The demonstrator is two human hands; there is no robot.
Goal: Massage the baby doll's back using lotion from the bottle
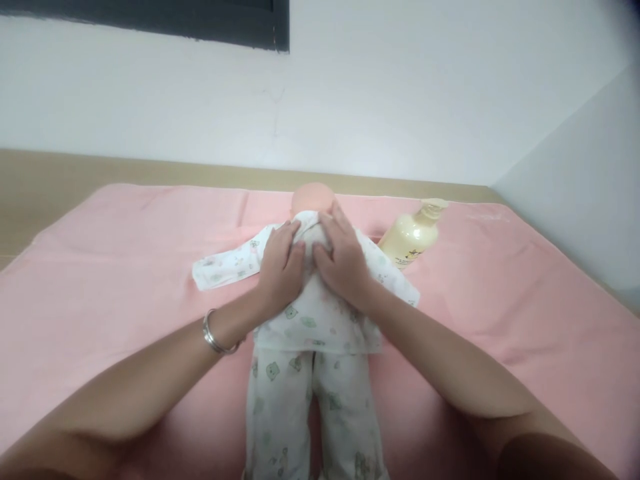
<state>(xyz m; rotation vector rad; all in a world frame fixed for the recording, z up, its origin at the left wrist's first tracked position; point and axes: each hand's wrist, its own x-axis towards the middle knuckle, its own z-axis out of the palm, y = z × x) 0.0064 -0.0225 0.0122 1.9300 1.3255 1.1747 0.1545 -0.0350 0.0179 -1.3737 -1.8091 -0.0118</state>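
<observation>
A baby doll [313, 198] lies stretched out on a pink sheet, its bald head at the far end and its face not visible. It wears a white long-sleeved top [320, 327] and white trousers [280, 400], both printed with small green animals. My left hand [283, 263] rests flat on the left side of the doll's upper body, fingers extended. On the right side my right hand [345, 257] lies the same way, its fingers reaching the collar near the head. Both thumbs almost meet in the middle. Neither hand grips anything.
Right of the doll a pale yellow pump bottle [413, 237] lies tilted on the pink sheet [125, 267]. Behind the sheet runs a wooden edge [200, 168] against a white wall [375, 93]. A dark frame [200, 20] is at the upper left.
</observation>
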